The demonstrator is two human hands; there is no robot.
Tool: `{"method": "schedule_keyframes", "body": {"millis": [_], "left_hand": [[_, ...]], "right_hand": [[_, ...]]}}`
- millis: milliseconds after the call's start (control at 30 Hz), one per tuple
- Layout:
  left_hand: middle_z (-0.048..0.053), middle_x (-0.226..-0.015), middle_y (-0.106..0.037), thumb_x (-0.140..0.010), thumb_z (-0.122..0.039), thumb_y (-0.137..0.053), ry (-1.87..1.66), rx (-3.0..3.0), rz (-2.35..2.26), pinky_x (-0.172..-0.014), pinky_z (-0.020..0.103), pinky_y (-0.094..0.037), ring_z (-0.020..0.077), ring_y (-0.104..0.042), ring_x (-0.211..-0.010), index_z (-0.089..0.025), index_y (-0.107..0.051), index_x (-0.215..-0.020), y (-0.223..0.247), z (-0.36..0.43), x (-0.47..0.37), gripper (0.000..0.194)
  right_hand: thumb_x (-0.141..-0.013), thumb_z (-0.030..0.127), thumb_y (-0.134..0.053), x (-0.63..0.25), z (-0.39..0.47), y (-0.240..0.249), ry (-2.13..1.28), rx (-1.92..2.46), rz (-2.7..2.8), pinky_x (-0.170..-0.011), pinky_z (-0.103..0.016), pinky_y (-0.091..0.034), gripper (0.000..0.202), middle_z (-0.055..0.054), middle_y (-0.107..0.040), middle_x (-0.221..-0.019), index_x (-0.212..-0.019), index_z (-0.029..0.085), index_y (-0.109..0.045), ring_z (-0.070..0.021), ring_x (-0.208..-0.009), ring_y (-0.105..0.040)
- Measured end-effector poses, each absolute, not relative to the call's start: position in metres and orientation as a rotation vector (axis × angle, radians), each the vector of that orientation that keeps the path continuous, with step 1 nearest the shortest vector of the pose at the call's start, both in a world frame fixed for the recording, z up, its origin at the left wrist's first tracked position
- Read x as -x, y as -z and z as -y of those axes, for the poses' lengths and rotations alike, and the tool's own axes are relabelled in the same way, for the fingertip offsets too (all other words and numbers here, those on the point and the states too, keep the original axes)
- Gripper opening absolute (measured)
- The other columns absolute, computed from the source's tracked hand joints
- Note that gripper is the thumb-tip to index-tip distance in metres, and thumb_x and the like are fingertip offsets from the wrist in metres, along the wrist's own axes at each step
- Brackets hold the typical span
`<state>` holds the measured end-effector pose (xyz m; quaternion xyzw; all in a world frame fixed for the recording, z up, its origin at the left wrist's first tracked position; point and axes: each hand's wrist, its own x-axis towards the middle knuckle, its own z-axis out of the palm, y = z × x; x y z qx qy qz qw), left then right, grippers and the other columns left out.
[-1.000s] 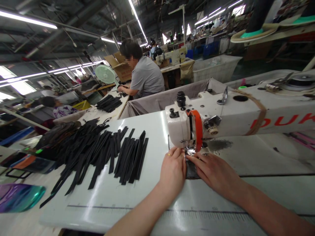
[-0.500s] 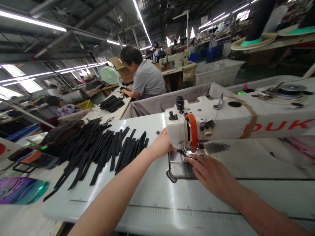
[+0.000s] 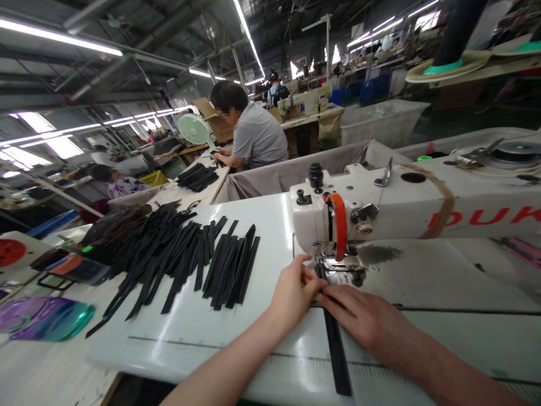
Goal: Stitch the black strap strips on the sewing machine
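A black fabric strip (image 3: 336, 355) runs from under the needle area of a white sewing machine (image 3: 380, 208) down towards the table's front edge. My left hand (image 3: 296, 287) pinches the strip just in front of the presser foot (image 3: 338, 266). Close against it, my right hand (image 3: 357, 310) has its fingers closed on the same strip from the right side. The fingertips of both hands meet and hide part of the strip. To the left, many similar black strips (image 3: 230, 270) lie in loose rows on the pale table (image 3: 203, 327).
A ruler scale (image 3: 279, 359) runs along the table's front. At left lie a purple and teal bottle (image 3: 46, 318) and a small box (image 3: 78, 270). A co-worker in grey (image 3: 262, 132) sits beyond a fabric-lined bin (image 3: 245, 186). Thread cones (image 3: 459, 39) stand at upper right.
Both hands have drawn nearer each other, the left coming towards me from beside the machine head. A long black strip now shows below the hands. The view has shifted slightly.
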<state>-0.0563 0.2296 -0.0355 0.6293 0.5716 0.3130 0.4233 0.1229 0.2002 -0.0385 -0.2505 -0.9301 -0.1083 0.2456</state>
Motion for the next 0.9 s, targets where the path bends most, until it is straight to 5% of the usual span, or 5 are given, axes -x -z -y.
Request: {"method": "schedule_keyframes", "body": {"millis": [167,900], "left_hand": [[0.009,-0.109,-0.069,-0.089,-0.018,-0.063,-0.936,-2.293,-1.459,-0.093,0.044,-0.05,0.0248,-0.057,-0.102,-0.016,-0.067,-0.1,0.048,-0.225,0.061,0.012],[0.007,-0.094,-0.067,-0.095,-0.008,-0.043,-0.824,-2.541,-1.425,-0.085,0.036,-0.053,0.0202,-0.059,-0.091,-0.016,-0.062,-0.087,0.048,-0.227,0.048,0.023]], "right_hand": [[-0.081,-0.003,-0.034,-0.12,-0.197,0.045,0.379,0.773,2.487,-0.076,-0.036,-0.061,0.044,-0.016,-0.071,-0.104,-0.111,0.004,-0.065,-0.0261,-0.096,-0.068],[-0.081,-0.002,-0.037,-0.117,-0.2,0.049,0.33,0.848,2.452,-0.083,-0.032,-0.059,0.042,-0.015,-0.071,-0.106,-0.11,0.005,-0.066,-0.0231,-0.101,-0.066]]}}
